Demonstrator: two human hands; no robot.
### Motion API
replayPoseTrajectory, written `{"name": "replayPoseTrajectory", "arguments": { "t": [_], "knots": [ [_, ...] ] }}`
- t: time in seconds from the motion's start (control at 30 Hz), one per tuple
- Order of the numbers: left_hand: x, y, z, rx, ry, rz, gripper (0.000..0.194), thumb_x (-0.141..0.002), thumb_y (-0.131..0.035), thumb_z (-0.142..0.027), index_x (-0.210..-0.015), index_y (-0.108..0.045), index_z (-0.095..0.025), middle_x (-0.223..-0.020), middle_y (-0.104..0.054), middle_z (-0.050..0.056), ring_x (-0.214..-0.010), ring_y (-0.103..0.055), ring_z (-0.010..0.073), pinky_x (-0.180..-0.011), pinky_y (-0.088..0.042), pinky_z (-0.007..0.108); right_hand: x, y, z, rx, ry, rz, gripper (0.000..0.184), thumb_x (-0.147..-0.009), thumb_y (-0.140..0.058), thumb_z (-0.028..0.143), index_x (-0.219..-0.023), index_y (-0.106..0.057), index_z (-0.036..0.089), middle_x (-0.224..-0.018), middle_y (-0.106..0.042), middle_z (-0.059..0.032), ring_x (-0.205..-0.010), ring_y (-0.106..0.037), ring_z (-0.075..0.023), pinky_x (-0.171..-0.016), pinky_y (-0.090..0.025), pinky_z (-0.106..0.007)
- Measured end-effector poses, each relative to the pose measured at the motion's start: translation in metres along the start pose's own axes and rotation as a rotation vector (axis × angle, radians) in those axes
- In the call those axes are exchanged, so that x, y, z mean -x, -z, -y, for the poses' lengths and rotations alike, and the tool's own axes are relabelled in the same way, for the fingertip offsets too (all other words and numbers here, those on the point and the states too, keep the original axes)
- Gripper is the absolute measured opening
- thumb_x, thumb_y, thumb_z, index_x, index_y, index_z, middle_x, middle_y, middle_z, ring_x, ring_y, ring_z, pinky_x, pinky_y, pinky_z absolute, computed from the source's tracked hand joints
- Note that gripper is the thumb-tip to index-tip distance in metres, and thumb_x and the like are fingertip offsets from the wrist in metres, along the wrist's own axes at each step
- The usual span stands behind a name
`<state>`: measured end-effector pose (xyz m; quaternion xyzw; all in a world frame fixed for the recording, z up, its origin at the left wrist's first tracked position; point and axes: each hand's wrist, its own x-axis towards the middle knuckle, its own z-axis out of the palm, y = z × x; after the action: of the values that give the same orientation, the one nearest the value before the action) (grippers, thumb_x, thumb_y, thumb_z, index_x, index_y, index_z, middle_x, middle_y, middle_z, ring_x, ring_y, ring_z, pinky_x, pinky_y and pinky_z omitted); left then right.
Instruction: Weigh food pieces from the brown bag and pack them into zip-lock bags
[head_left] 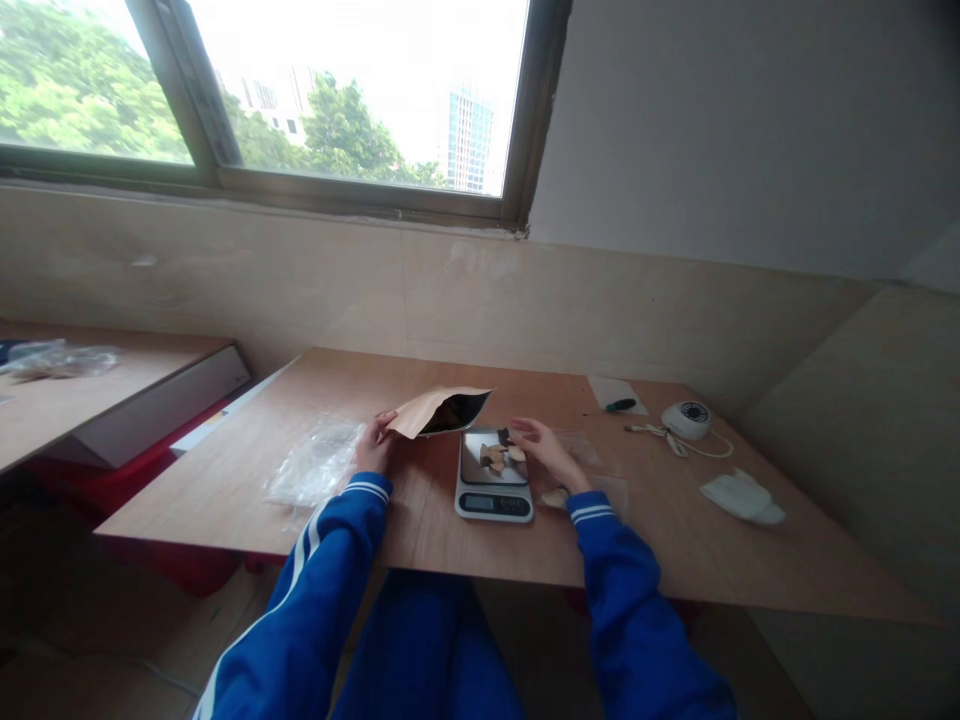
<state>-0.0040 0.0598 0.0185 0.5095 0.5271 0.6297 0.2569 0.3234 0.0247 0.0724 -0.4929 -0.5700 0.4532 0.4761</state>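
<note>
Over a wooden table, the left hand is gripping a brown paper bag, its mouth gaping beside a scale where dark and pale pieces are lying; the right hand is curling beside them, its hold unclear. Clear plastic is lying leftward; a window is showing trees.

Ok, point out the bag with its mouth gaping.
The brown bag in the left hand, its dark inside showing; the clear bags lie on the table.
</note>
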Motion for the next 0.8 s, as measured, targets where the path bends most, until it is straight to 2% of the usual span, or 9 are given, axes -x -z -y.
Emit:
{"name": "replayPoseTrajectory", "arguments": {
  "t": [0.1, 0.3, 0.4, 0.47, 0.53, 0.6, 0.67, 0.8],
  "knots": [
    [0.001, 0.0, -0.001, 0.004, 0.002, -0.003, 0.031, -0.067, -0.059, -0.019, -0.096, -0.066, -0.021, -0.116, -0.066, 0.006, -0.118, -0.056, 0.0235, -0.104, -0.043, 0.037, 0.006, -0.002, -0.007, 0.096, 0.005, 0.001, 0.041, -0.072, -0.071, 0.028, -0.11, -0.061, 0.016, -0.114, -0.065, -0.0138, -0.097, -0.065, -0.0215, -0.086, -0.051, -0.039],
    [0.001, -0.001, -0.001, 0.009, 0.01, -0.002, 0.031, -0.067, -0.058, -0.019, -0.097, -0.066, -0.02, -0.116, -0.066, 0.007, -0.118, -0.056, 0.0235, -0.102, -0.045, 0.036, 0.009, 0.002, -0.005, 0.327, 0.164, -0.121, 0.042, -0.069, -0.072, 0.034, -0.107, -0.064, 0.018, -0.115, -0.06, -0.0115, -0.099, -0.058, -0.0221, -0.086, -0.049, -0.038],
    [0.0, -0.001, 0.0, 0.013, 0.01, -0.002, 0.03, -0.067, -0.057, -0.019, -0.096, -0.066, -0.02, -0.117, -0.066, 0.007, -0.118, -0.056, 0.0236, -0.101, -0.045, 0.036, 0.005, 0.004, 0.012, 0.315, 0.188, -0.203, 0.035, -0.073, -0.067, 0.035, -0.101, -0.065, 0.016, -0.108, -0.063, -0.0119, -0.094, -0.059, -0.0221, -0.087, -0.048, -0.04],
    [0.0, -0.001, 0.0, 0.012, 0.009, 0.0, 0.03, -0.067, -0.058, -0.02, -0.096, -0.066, -0.02, -0.116, -0.066, 0.007, -0.118, -0.056, 0.0237, -0.101, -0.045, 0.036, 0.004, 0.002, 0.032, 0.278, 0.229, -0.253, 0.03, -0.079, -0.059, 0.037, -0.099, -0.065, 0.015, -0.107, -0.064, -0.0122, -0.095, -0.059, -0.0219, -0.089, -0.047, -0.04],
    [-0.001, 0.0, 0.0, 0.009, 0.007, 0.001, 0.03, -0.067, -0.059, -0.02, -0.096, -0.066, -0.02, -0.116, -0.066, 0.007, -0.118, -0.056, 0.0238, -0.102, -0.045, 0.036, 0.008, -0.005, 0.057, 0.193, 0.288, -0.25, 0.027, -0.083, -0.054, 0.037, -0.097, -0.065, 0.016, -0.103, -0.067, -0.0105, -0.094, -0.061, -0.0209, -0.087, -0.048, -0.037],
    [-0.001, 0.0, 0.0, 0.006, 0.004, 0.003, 0.031, -0.067, -0.058, -0.02, -0.097, -0.066, -0.02, -0.117, -0.065, 0.006, -0.118, -0.056, 0.0235, -0.102, -0.045, 0.037, 0.015, -0.016, 0.085, 0.087, 0.336, -0.149, 0.025, -0.085, -0.053, 0.037, -0.093, -0.066, 0.017, -0.093, -0.069, -0.0074, -0.087, -0.063, -0.019, -0.081, -0.05, -0.034],
    [0.0, 0.0, 0.001, 0.004, 0.0, 0.005, 0.031, -0.068, -0.058, -0.02, -0.098, -0.066, -0.02, -0.118, -0.065, 0.007, -0.119, -0.055, 0.0231, -0.103, -0.044, 0.036, 0.021, -0.03, 0.111, 0.063, 0.363, 0.04, 0.024, -0.086, -0.053, 0.034, -0.092, -0.069, 0.018, -0.091, -0.071, -0.0055, -0.086, -0.065, -0.0176, -0.08, -0.05, -0.031],
    [0.0, 0.001, 0.002, 0.002, -0.004, 0.015, 0.031, -0.068, -0.057, -0.019, -0.098, -0.065, -0.02, -0.117, -0.065, 0.007, -0.118, -0.056, 0.0227, -0.101, -0.046, 0.035, 0.018, -0.053, 0.149, 0.27, 0.388, 0.464, 0.026, -0.085, -0.055, 0.029, -0.102, -0.072, 0.019, -0.103, -0.073, -0.0048, -0.096, -0.066, -0.0189, -0.084, -0.049, -0.029]
  ]
}}
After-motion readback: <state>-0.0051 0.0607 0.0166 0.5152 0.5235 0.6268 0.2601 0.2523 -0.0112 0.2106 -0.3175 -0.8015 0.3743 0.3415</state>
